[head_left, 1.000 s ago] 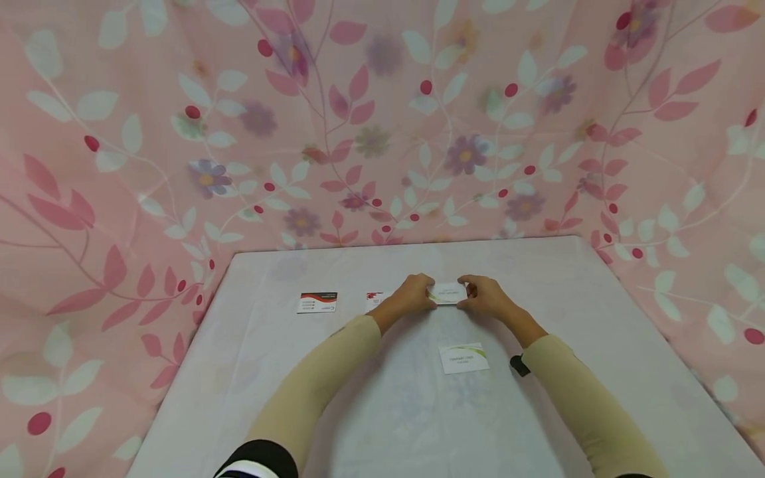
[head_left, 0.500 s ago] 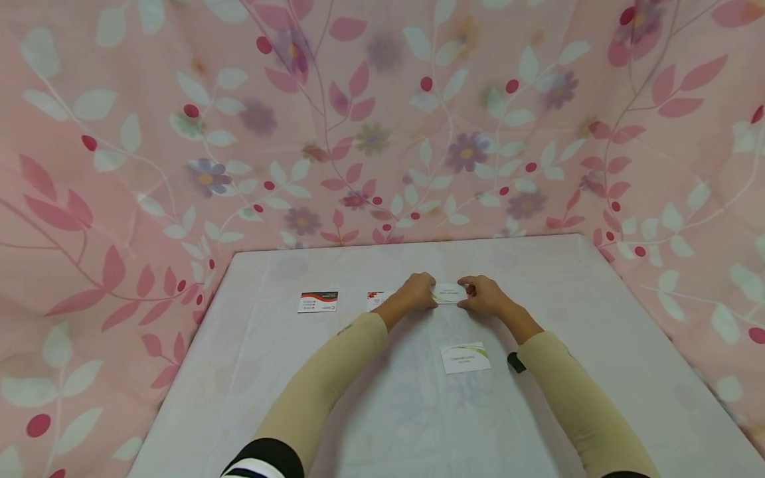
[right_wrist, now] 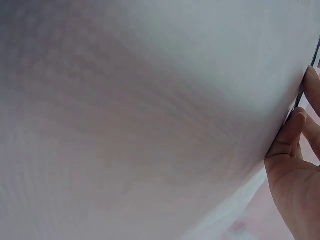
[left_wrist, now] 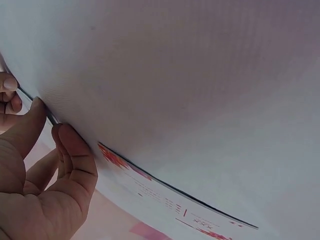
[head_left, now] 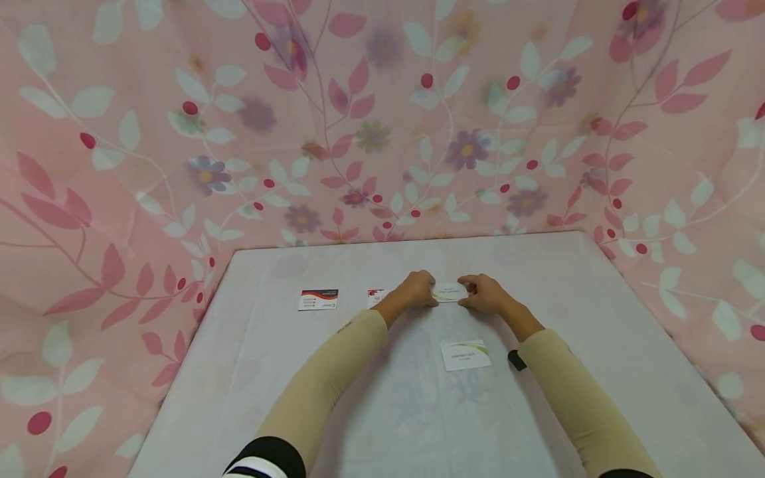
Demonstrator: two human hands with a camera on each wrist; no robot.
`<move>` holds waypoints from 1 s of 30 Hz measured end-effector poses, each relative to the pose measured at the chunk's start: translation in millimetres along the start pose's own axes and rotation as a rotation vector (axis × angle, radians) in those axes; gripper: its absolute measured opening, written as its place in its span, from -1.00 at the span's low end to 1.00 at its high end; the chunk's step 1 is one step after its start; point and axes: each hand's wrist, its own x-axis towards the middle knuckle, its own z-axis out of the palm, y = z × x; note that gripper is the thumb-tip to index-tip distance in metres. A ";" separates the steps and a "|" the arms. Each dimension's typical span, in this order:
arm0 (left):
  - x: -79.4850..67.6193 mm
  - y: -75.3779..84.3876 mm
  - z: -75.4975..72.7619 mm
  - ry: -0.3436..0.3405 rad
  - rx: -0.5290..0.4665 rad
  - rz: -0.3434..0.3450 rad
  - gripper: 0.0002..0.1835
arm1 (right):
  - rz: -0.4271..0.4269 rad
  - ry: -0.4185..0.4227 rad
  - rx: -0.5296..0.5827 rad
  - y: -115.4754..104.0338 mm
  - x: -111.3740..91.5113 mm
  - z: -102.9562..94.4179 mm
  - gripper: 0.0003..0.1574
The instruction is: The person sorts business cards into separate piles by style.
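A small white and green card (head_left: 449, 292) lies at the middle of the white table (head_left: 597, 312). My left hand (head_left: 431, 292) pinches its left end and my right hand (head_left: 469, 290) pinches its right end, fingers curled. In the left wrist view the thumb and a finger of my left hand (left_wrist: 50, 135) close on the card's thin edge (left_wrist: 36, 104). In the right wrist view the fingertips of my right hand (right_wrist: 300, 100) press against the card's edge (right_wrist: 314, 55). Most of the card is hidden between the hands.
A second white and green card (head_left: 465, 355) lies nearer to me, between my forearms. A red, black and white card (head_left: 318, 300) sits at the left. Another red and white card (head_left: 374, 297) (left_wrist: 165, 192) lies just behind my left hand. Pink floral cloth (head_left: 382, 119) surrounds the table.
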 end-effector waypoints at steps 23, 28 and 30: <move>-0.3 -2.5 -1.5 -0.003 -0.021 0.005 -0.41 | -0.005 0.005 0.073 0.0 -3.5 -0.2 -0.33; -1.1 -2.9 -1.1 -0.005 -0.051 -0.009 -0.42 | -0.004 0.007 0.079 -1.1 -4.2 0.4 -0.33; -2.0 -3.3 -0.8 -0.006 -0.069 -0.013 -0.42 | 0.000 0.006 0.081 -1.2 -4.7 0.9 -0.33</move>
